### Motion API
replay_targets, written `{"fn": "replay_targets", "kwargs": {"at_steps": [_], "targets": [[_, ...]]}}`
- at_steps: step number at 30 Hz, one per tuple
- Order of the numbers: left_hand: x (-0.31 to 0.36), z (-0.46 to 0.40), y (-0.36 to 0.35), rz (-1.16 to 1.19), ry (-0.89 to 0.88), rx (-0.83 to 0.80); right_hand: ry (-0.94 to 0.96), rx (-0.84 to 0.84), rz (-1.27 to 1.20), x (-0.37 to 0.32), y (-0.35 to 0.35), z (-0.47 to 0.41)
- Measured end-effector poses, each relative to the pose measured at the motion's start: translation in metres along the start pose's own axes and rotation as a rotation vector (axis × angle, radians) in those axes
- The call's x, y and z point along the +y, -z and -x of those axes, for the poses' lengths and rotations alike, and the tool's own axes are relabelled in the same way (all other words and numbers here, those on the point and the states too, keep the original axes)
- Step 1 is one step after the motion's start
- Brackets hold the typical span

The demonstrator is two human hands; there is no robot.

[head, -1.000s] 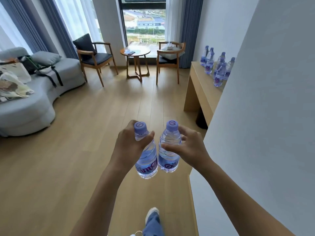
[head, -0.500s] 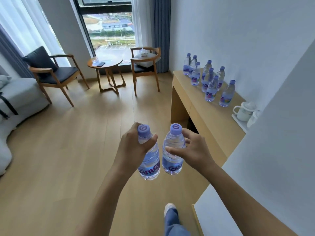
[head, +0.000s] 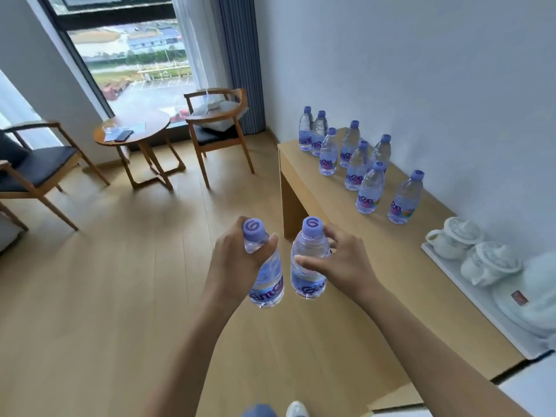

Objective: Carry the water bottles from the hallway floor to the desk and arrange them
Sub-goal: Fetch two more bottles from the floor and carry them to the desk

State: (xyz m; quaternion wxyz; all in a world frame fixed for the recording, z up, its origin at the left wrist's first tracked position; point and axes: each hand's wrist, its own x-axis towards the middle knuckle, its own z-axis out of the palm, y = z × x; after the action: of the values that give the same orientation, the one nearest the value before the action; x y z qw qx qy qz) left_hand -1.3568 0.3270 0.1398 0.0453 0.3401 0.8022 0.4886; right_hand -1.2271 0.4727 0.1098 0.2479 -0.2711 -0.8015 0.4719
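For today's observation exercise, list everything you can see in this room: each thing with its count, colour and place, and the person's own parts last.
Bottles on desk: eight, clear with purple caps, standing at the far end.
Carried bottles: two, same kind, one in each hand.
Desk: one, light wood, along the right wall.
Tray: one, white, near end of desk.
Teapots: two, white, on the tray.
Armchairs: two, wood with dark seats, by the window.
Round table: one, wood, between the armchairs.
Curtain: blue-grey, right of the window.
Hands: left and right, each gripping a bottle.
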Motion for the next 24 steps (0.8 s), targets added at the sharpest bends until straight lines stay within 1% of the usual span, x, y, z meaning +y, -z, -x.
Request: {"fn": "replay_targets", "kwargs": {"at_steps": [4,8,13,16,19,24], "targets": [[-0.006,-0.061,-0.032,0.031,-0.053,-0.086,-0.072,0.11,0.009,0.018,0.015,-0.041],[-0.009,-0.114,-0.078,0.059,-0.116,-0.234,-0.167,0.228,0.013,0.04,0.033,-0.072],[-0.014,-0.169,-0.138,0.174,-0.162,-0.422,-0.293,0.417,-0.002,0.068,0.052,-0.103],[-0.017,-0.192,-0.169,0.218,-0.185,-0.538,-0.366,0.515,0.001,0.082,0.06,-0.116],[-0.02,-0.213,-0.2,0.227,-0.255,-0.647,-0.43,0.625,0.005,0.099,0.069,-0.122],[-0.022,-0.231,-0.252,0.206,-0.264,-0.755,-0.53,0.735,0.022,0.125,0.089,-0.122]]}}
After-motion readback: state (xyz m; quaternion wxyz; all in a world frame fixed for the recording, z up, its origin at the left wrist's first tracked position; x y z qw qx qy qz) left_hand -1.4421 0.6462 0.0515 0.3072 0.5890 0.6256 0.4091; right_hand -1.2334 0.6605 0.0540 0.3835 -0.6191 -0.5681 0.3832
